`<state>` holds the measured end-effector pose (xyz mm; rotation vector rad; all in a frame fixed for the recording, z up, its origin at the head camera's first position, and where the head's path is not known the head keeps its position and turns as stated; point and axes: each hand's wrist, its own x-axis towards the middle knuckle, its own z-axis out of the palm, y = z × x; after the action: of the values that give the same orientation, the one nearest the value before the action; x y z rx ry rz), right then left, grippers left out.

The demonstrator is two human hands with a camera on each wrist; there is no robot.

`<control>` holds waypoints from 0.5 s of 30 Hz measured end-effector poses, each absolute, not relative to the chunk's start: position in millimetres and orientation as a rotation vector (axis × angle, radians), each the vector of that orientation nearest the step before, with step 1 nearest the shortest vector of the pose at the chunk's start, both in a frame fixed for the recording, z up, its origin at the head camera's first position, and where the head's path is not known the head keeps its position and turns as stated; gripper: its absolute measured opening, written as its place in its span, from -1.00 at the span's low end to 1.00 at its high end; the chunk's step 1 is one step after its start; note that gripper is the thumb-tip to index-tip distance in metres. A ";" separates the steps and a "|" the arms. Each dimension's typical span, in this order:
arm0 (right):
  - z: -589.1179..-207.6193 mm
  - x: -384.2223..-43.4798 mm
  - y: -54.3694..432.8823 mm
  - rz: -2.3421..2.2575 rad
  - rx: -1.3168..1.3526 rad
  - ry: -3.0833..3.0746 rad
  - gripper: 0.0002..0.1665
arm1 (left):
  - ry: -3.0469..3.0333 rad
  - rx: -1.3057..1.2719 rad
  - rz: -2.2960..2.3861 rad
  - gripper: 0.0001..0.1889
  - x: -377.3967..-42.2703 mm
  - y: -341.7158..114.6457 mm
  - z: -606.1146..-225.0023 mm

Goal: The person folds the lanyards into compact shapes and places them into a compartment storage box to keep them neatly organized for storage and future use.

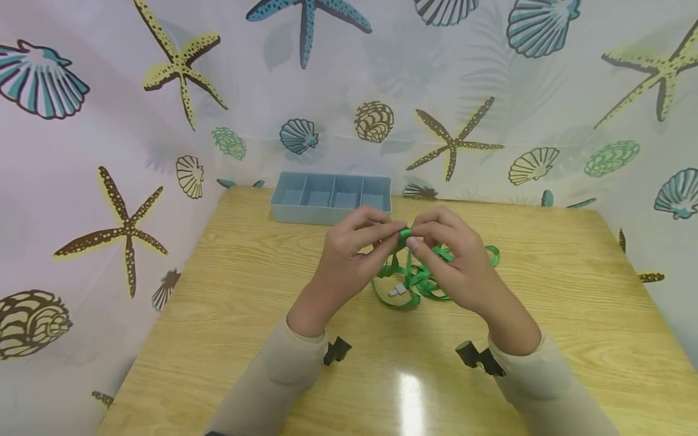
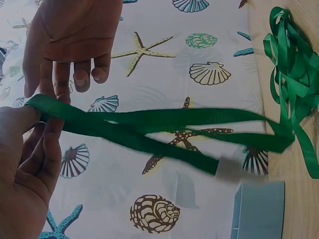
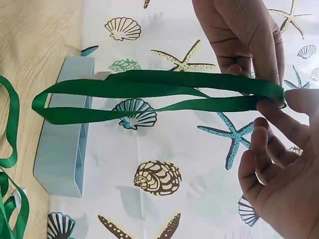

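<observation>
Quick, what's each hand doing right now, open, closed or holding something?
Left hand: closed, pinching the green ribbon with thumb and fingers.
Right hand: closed, pinching the same ribbon beside the left hand.

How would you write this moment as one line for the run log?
left hand: pinches green ribbon; right hand: pinches it too; more green ribbon: loose on table; blue tray: beyond hands

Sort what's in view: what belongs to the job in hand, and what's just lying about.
In the job:
green ribbon, held up
white piece at its end

Seemingly just lying about:
blue divided box, untouched
shell-print sheet, apparently only backdrop
</observation>
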<state>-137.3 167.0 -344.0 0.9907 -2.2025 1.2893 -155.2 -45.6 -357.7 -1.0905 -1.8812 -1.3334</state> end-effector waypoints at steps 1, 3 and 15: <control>-344.2 -137.1 166.5 1.284 0.991 -2.199 -0.86 | -1.884 -1.090 -1.333 -0.83 -155.2 -45.6 -357.8; -344.9 -137.0 165.7 1.280 0.990 -2.191 -0.87 | -1.892 -1.089 -1.326 -0.83 -155.2 -45.7 -358.3; -344.6 -133.4 163.9 1.270 1.060 -2.176 -0.79 | -1.898 -1.092 -1.295 -0.84 -160.6 -44.6 -363.6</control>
<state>-133.4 163.9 -344.6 1.0603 -2.1760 1.2697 -160.6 -44.6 -363.6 -1.0920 -1.8982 -1.2952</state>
